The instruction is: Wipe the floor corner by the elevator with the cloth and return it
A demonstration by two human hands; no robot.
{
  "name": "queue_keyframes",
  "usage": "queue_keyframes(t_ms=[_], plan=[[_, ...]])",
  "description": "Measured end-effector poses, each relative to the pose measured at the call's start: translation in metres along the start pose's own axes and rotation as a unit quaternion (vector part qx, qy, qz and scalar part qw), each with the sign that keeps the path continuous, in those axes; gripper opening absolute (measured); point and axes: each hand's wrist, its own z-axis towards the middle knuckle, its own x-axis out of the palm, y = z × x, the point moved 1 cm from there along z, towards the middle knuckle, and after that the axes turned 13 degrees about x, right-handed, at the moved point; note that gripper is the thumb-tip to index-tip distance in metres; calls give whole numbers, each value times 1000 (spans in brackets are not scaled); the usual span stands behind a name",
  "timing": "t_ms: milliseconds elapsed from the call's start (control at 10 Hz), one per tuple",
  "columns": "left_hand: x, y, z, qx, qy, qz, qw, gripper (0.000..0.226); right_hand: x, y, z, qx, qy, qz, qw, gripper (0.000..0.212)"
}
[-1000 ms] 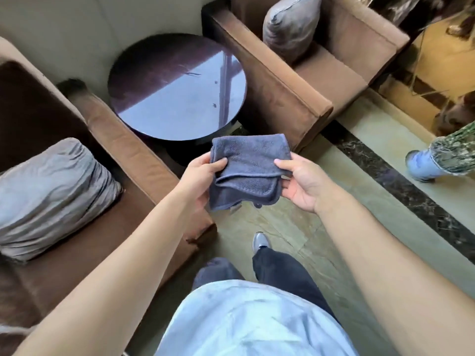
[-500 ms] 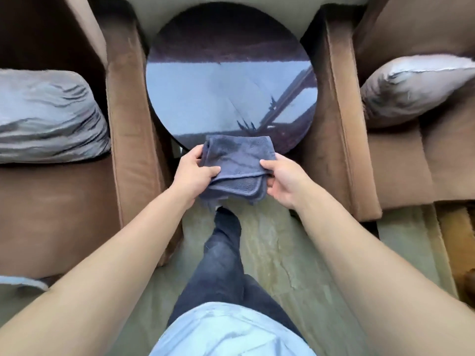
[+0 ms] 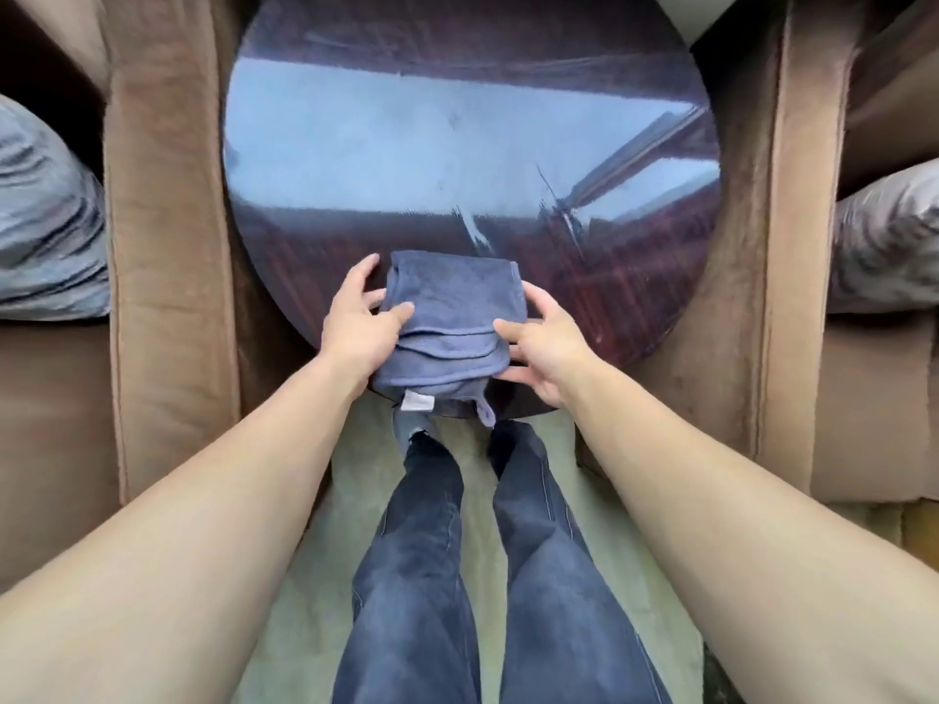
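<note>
Both hands, left hand (image 3: 358,327) and right hand (image 3: 546,345), loosely around folded cloth (image 3: 449,322).

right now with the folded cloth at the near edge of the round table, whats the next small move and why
Probably let go with both hands. The folded cloth seems to lie on the round table near its front edge, the left hand and right hand holding its sides. A small push inward first may help, since a tag hangs off the rim.
</note>
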Motion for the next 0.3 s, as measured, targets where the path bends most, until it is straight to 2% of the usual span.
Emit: queue_keyframes(t_ms=[200,300], plan=[[-11,-26,-27,-11,-7,146,989,78,-13,10,-16,3,16,-64,998,71],[-22,-56,-48,-31,-43,225,973,74,-21,30,-48,-17,-16,-133,991,69]])
